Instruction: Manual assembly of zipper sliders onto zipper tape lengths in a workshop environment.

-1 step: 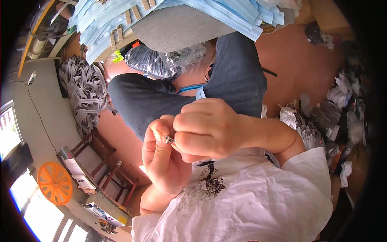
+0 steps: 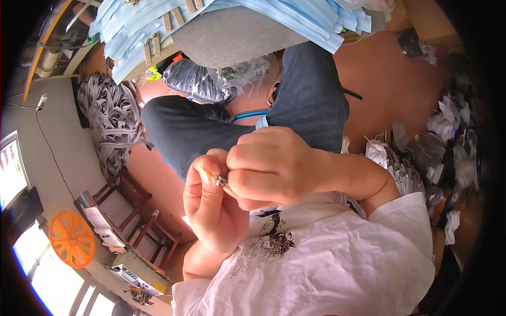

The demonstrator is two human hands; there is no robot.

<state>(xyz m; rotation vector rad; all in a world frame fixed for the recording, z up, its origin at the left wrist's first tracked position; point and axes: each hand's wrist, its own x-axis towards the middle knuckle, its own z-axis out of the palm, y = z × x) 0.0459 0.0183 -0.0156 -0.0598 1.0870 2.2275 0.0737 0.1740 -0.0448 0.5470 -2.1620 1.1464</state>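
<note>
- My left hand [image 2: 213, 205] stands raised in front of my chest, palm turned toward me, its forearm rising from below, near my white printed shirt [image 2: 327, 263].
- Its fingers are curled inward, and the thumb and forefinger tips close narrowly on a small metal piece [image 2: 221, 181], pinching it at the hand's upper right edge.
- My right hand [image 2: 274, 166] comes in from the right with the wrist bent and the forearm running back toward my short white sleeve.
- The right fingers are folded into a loose fist, knuckles uppermost; their tips meet the same small metal piece from the other side, so both hands touch there.
- The small metal piece is grey, sits between the two sets of fingertips, and is mostly covered; its exact form is too small to tell.
- Behind the hands lie my knees in dark trousers [image 2: 311, 100], with a blue cord [image 2: 247, 114] showing between them.
- Above the knees, a stack of light blue strips [image 2: 327, 23] rests on a grey board [image 2: 232, 34].
- To the left, a heap of grey straps [image 2: 108, 118] lies on the floor, a wooden stool [image 2: 126, 192] below it and an orange reel [image 2: 71, 238] near the window.
</note>
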